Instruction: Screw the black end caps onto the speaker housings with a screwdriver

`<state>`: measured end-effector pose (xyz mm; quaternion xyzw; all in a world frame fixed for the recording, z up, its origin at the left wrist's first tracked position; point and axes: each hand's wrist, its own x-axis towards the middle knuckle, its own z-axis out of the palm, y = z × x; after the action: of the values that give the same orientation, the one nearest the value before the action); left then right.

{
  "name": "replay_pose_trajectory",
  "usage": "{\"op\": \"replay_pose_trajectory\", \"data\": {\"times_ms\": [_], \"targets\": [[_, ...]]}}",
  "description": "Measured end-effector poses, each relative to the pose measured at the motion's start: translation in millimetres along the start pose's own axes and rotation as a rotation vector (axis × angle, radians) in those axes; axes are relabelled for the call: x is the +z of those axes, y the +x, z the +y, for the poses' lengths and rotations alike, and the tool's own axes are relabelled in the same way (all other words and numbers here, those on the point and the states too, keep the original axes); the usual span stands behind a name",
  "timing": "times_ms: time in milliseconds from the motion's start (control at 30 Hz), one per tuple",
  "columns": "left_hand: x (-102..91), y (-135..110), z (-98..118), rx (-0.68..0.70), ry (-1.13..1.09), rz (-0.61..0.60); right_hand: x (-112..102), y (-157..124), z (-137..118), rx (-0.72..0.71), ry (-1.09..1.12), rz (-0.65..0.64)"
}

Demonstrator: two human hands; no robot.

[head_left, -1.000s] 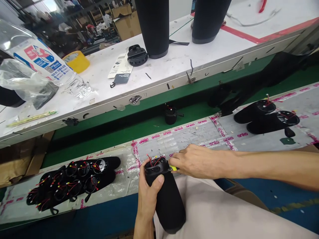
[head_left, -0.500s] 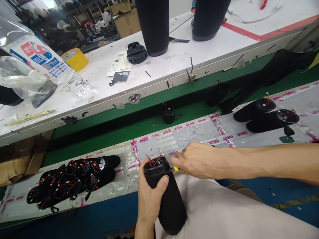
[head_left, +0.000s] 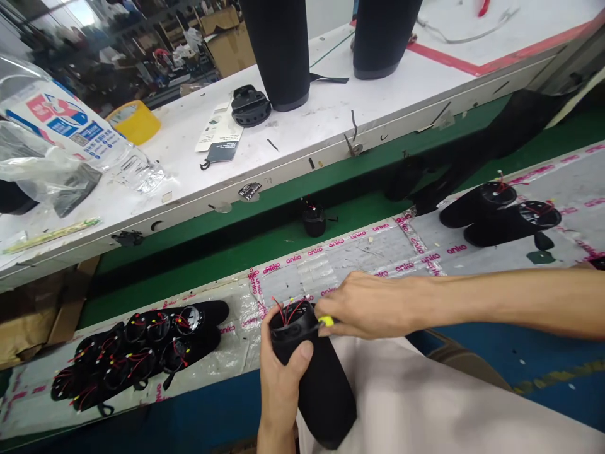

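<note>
My left hand wraps round the upper part of a black fabric-covered cylindrical speaker, thumb across its front. The speaker leans, with its open top toward the bench and its lower end against the pale cloth on my lap. Red wires with small connectors stick out of the opening. In my right hand is a small yellow-handled tool, held at the right side of the speaker's rim. Its tip is too small to make out, and my fingers hide part of it.
Several similar wired cylinders lie grouped on the plastic-covered board at left; two more lie at right. A white bench behind carries a water bottle, yellow tape, a black cap and two upright speakers.
The right hand and yellow-handled tool have moved slightly left along the speaker's rim. My left hand keeps its hold. The whole view has shifted a little.
</note>
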<state>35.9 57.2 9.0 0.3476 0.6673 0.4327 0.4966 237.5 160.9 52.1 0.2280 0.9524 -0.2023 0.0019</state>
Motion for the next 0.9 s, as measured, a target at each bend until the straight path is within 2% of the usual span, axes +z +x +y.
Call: {"op": "replay_pose_trajectory", "data": {"times_ms": [133, 300, 533, 767, 900], "targets": [[-0.6, 4, -6, -0.028, -0.073, -0.004, 2, -6, 6, 0.143, 0.060, 0.054], [-0.7, 6, -5, -0.050, -0.126, -0.045, 6, -11, 6, 0.147, 0.053, -0.020], [-2.3, 14, -3, -0.064, -0.156, -0.111, 4, -12, 13, 0.068, -0.158, 0.054], [-4.3, 17, 16, -0.097, -0.136, -0.177, -6, -9, 16, -0.066, -0.398, 0.025], [-7.1, 18, 18, -0.104, -0.085, -0.195, -5, -11, 18, -0.095, -0.484, 0.035]]}}
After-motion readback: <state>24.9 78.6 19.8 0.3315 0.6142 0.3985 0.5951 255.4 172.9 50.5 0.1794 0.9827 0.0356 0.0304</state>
